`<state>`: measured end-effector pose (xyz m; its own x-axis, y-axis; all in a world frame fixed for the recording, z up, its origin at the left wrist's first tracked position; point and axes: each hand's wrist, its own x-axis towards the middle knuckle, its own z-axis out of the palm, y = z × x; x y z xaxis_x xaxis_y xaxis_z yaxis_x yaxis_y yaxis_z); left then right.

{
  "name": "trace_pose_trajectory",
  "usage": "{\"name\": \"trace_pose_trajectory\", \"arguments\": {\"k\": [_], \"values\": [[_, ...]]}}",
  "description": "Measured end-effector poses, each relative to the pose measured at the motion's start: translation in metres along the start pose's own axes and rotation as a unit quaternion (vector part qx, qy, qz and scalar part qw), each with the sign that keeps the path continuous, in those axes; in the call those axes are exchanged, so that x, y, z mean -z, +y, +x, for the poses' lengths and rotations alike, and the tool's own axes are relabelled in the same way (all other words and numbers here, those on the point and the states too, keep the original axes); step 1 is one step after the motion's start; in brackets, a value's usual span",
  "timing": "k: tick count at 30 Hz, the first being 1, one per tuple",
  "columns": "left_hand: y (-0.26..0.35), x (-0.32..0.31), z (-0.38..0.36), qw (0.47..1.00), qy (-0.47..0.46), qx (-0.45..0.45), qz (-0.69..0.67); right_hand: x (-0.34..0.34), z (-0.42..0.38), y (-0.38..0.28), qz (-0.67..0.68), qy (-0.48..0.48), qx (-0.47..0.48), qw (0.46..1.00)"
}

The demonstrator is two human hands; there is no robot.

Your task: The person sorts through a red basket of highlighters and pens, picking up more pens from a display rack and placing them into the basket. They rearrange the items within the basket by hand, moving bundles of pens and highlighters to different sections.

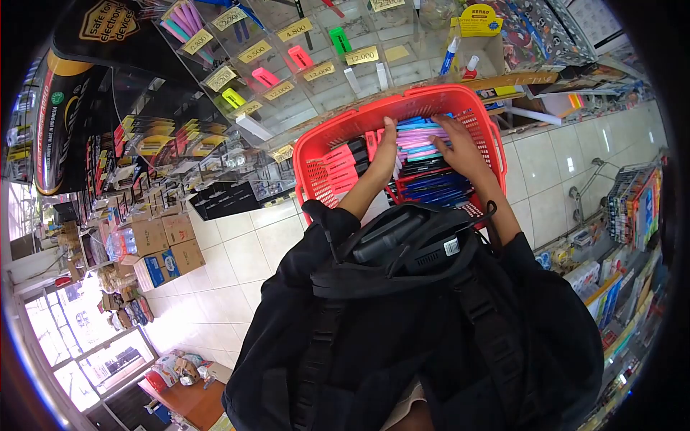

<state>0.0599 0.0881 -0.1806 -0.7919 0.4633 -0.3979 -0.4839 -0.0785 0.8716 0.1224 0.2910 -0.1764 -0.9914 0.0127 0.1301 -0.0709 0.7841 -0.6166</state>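
A red plastic basket is in front of my body, holding rows of pens and small boxed goods. My left hand is inside it, stretched out edge-on between pink-red packs and the pens; part of its fingers is hidden. My right hand lies with fingers spread on the pink and lilac pens. Light blue pens lie beyond these. Nearer to me are black pens and a bundle of dark blue pens.
A glass display counter with price tags and highlighters runs behind the basket. A black bag hangs on my chest, over the basket's near edge. Cardboard boxes stand at left, a wire rack at right.
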Motion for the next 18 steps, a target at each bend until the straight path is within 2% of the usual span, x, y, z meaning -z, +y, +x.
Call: {"name": "trace_pose_trajectory", "arguments": {"k": [3, 6, 12, 18], "values": [[0.013, -0.011, -0.01, 0.995, -0.011, 0.012, -0.094, 0.001, 0.0, -0.001, 0.0, -0.004, -0.001, 1.0], [0.008, -0.003, -0.005, 0.992, -0.016, 0.002, -0.126, 0.0, 0.0, -0.002, -0.011, 0.004, 0.013, 1.0], [0.014, -0.006, -0.011, 0.995, -0.056, 0.028, -0.077, 0.0, 0.0, -0.002, -0.006, -0.014, 0.002, 1.0], [0.015, -0.009, -0.011, 0.993, -0.066, 0.025, -0.099, 0.0, 0.0, -0.002, -0.009, -0.011, 0.009, 1.0]]}}
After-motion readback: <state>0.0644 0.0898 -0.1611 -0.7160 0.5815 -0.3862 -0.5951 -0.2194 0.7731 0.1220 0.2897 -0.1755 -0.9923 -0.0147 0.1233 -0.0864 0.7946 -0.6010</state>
